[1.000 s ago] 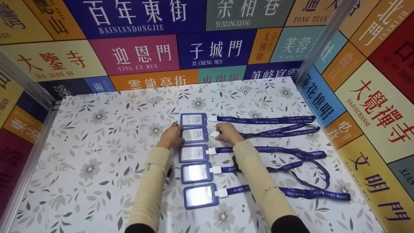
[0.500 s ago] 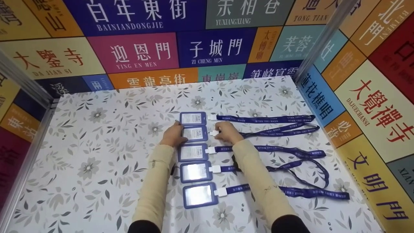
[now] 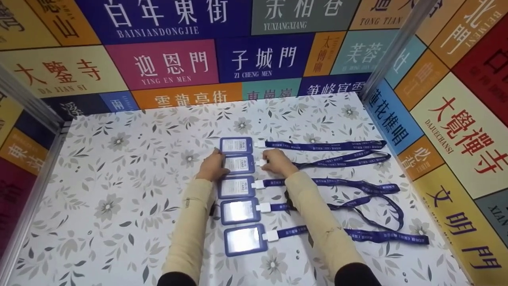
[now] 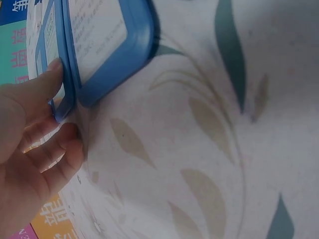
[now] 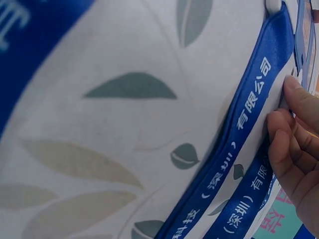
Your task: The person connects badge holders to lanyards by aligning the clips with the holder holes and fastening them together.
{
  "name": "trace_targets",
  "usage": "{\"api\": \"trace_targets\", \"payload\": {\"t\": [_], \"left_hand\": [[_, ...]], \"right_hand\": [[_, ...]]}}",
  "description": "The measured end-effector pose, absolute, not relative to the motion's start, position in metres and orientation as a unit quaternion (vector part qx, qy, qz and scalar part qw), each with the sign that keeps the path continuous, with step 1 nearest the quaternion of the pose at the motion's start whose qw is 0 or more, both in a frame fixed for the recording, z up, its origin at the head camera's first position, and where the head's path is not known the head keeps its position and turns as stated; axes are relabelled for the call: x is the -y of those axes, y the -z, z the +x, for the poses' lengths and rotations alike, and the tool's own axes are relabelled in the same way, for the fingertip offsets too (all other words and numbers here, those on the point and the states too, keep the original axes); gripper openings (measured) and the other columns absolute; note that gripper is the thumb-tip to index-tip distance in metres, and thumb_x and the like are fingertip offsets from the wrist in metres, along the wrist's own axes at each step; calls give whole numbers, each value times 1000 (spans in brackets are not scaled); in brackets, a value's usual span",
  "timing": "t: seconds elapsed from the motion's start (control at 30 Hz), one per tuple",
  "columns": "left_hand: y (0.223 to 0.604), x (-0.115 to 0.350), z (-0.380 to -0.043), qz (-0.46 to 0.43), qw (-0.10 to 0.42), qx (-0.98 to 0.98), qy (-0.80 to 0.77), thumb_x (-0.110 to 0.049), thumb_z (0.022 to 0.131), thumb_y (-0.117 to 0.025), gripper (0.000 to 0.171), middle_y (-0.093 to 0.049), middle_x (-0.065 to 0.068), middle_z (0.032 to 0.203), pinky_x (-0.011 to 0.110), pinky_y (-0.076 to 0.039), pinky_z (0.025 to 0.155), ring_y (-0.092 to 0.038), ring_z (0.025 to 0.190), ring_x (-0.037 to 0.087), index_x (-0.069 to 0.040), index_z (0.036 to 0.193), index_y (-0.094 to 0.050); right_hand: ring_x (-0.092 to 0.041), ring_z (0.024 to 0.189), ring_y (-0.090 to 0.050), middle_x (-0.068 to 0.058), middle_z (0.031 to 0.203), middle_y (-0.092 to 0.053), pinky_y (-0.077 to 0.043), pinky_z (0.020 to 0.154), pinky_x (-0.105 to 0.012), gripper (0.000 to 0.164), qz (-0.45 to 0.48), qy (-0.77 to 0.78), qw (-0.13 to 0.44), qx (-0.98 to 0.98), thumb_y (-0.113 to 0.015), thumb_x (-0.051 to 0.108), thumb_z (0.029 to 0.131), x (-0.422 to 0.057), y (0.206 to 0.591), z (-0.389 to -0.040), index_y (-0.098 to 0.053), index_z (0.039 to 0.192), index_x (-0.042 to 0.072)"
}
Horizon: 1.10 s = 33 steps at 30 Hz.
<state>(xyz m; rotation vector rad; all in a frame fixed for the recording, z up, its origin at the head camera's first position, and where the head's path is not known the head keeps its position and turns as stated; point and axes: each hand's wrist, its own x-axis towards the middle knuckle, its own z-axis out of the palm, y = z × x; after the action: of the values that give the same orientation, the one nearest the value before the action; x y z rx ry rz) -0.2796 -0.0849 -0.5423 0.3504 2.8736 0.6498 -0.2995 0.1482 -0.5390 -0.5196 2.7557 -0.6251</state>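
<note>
Several blue-framed badge holders lie in a column on the flowered tabletop, each with a white clip and a purple-blue lanyard running right. My left hand (image 3: 212, 166) grips the left edge of the second badge holder (image 3: 240, 164) from the far end. In the left wrist view its thumb lies on that holder's frame (image 4: 65, 103), and the other fingers curl at the edge. My right hand (image 3: 278, 162) pinches the white clip (image 3: 262, 163) of the same holder's lanyard (image 3: 349, 161). In the right wrist view the fingertips hide the clip.
The farthest badge holder (image 3: 236, 145) sits close above the held one. Nearer me are a third holder (image 3: 237, 187), a fourth (image 3: 240, 211) and the nearest one (image 3: 245, 240). My right sleeve (image 3: 321, 222) crosses over the lower lanyards. Sign-printed walls (image 3: 162, 63) border the table (image 3: 119, 178).
My left hand has shifted slightly right against the second badge holder, its thumb coming nearer the holder's lower edge. My right hand stays at the clip with hardly any movement.
</note>
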Motion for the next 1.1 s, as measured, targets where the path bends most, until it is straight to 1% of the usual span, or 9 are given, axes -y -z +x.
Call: {"api": "trace_targets", "payload": {"t": [0.23,0.4,0.57,0.83,1.1], "left_hand": [[541,83,-280,112,88,-965,-218,-20,72,-76,28,-48,21,121,46,-45,85,-56,95,37,-1,82,-58],[542,83,-280,119,83,-964,-221,-20,71,-76,29,-49,20,116,46,-46,82,-57,90,37,0,84,-59],[542,82,-279,119,79,-963,-228,-19,70,-76,31,-50,19,116,45,-46,83,-57,92,37,1,87,-60],[542,83,-280,118,78,-961,-236,-18,69,-77,28,-49,21,116,46,-47,79,-57,88,38,-1,79,-57],[543,86,-279,111,83,-960,-243,-17,69,-77,28,-48,19,111,45,-47,79,-56,84,35,-1,77,-56]], "right_hand": [[-26,78,-56,-13,83,-62,-47,72,-36,21,-197,215,117,-949,-72,10,74,-146,539,-300,-59,85,-2],[-27,81,-57,-13,85,-62,-47,75,-37,23,-207,173,129,-954,-71,13,76,-143,535,-302,-59,89,-1],[-28,82,-57,-13,85,-61,-47,75,-37,23,-216,132,135,-958,-71,13,76,-141,532,-304,-58,90,0],[-29,88,-56,-14,92,-61,-46,80,-37,26,-215,132,148,-956,-70,10,77,-136,529,-307,-60,98,-1],[-29,87,-56,-14,91,-61,-46,79,-37,24,-221,142,151,-953,-69,10,78,-133,531,-308,-59,96,-2]]}}
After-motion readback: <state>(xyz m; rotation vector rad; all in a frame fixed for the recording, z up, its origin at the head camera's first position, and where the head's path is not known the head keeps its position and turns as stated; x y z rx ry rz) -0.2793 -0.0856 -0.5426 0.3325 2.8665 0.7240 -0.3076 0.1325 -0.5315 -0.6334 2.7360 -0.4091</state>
